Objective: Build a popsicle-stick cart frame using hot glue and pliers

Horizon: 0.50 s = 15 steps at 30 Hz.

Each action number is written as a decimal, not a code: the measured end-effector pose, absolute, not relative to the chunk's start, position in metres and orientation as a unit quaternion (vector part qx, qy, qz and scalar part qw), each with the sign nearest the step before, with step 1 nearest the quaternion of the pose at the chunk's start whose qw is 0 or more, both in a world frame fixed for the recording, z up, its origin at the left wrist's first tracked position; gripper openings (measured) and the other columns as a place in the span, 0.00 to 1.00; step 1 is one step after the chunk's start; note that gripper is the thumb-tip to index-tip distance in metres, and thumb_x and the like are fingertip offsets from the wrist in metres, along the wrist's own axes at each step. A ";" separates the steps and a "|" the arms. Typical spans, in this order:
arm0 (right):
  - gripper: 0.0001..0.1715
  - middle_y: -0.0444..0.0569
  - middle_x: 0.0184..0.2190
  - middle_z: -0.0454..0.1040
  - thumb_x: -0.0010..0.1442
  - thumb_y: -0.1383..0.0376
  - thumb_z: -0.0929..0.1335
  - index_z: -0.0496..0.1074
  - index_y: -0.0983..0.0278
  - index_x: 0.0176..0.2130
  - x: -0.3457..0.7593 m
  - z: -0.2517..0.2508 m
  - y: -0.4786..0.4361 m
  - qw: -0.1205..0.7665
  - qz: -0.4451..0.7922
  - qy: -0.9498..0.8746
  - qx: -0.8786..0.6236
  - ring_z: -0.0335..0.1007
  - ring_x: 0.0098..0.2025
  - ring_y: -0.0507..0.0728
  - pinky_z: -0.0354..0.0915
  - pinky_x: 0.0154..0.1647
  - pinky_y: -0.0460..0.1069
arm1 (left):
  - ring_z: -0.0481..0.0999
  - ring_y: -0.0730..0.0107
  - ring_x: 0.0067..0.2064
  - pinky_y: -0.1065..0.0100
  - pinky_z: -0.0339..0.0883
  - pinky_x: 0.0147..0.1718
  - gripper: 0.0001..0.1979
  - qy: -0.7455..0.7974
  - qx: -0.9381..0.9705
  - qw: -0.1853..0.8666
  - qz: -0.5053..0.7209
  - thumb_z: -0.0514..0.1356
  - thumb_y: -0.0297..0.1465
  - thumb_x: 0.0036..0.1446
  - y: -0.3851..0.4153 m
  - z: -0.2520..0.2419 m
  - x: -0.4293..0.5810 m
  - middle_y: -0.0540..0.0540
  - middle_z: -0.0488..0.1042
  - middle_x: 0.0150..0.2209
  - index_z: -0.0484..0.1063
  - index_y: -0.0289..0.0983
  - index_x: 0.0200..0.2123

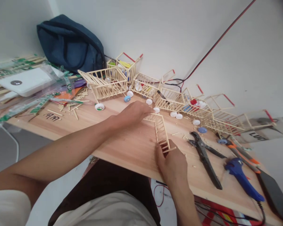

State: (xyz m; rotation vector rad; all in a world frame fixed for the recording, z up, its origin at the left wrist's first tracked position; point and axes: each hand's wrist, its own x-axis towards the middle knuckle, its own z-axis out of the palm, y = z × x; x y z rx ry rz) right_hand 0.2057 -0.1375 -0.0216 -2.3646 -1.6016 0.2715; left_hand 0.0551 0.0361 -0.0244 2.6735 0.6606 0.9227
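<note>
A small bent lattice frame of thin wooden sticks (162, 128) spans the gap between my hands, just over the wooden table. My right hand (174, 161) is closed around its near end, thumb on the left side and fingers on the right. At the far end, my left hand (135, 113) has its fingers pressed together on the frame; the fingertips are partly hidden. Beyond the hands stands a row of miniature stick shopping carts, among them a larger cart basket (108, 86) at left and a cart holding a dark pen (171, 99). Round white wheels (175, 115) show below them.
Right of my hands lie black-handled cutters (205, 160), a blue glue gun (245, 179) and orange-and-black pliers (244, 153). Cut stick pieces (73, 106), plastic wrappers, a white box-shaped device (30, 80) with a cable and a dark blue bag (72, 45) occupy the left. The table's front edge runs below my hands.
</note>
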 end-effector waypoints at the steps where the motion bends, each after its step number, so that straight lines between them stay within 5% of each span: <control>1: 0.12 0.48 0.29 0.76 0.62 0.57 0.61 0.68 0.60 0.35 0.206 -0.022 -0.138 0.140 0.095 -0.555 -0.815 0.70 0.30 0.57 0.54 0.30 0.48 | 0.76 0.68 0.35 0.70 0.62 0.33 0.15 0.227 0.914 0.122 0.314 0.52 0.32 0.65 0.036 -0.024 0.055 0.44 0.79 0.34 0.78 0.36 0.43; 15: 0.12 0.49 0.29 0.75 0.61 0.57 0.62 0.69 0.61 0.33 0.209 -0.029 -0.138 0.166 0.074 -0.569 -0.802 0.69 0.28 0.57 0.55 0.29 0.49 | 0.76 0.67 0.35 0.69 0.62 0.33 0.15 0.222 0.914 0.120 0.319 0.52 0.32 0.64 0.037 -0.024 0.055 0.44 0.79 0.34 0.79 0.36 0.41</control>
